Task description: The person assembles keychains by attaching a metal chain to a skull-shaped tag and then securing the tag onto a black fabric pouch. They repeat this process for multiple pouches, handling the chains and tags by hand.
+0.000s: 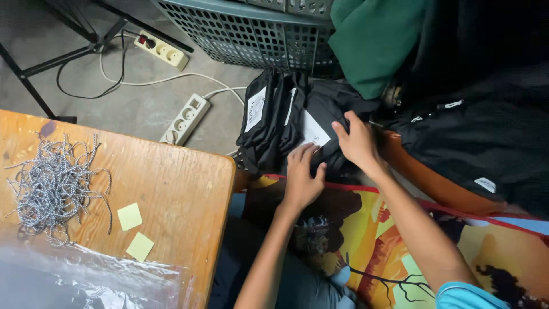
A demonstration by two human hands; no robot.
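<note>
Sorting step: left hand (301, 180) flat and right hand (355, 140) pinching, both on black bagged garments (297, 117); next move needs a firm two-handed lift

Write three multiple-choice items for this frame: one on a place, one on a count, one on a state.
1. Where does the pile of speckled cords lie?
A. in the grey basket
B. on the wooden table
C. on the floor

2. How many yellow paper squares lie on the table?
A. two
B. four
C. none

3. What are the two hands doing?
A. resting flat on the table
B. holding the cords
C. touching a stack of black bagged clothes

Answers: 1 B, the cords sit on the tabletop's left part. 2 A, one square and another. 3 C, left hand and right hand both lie on the black bundle.
</note>
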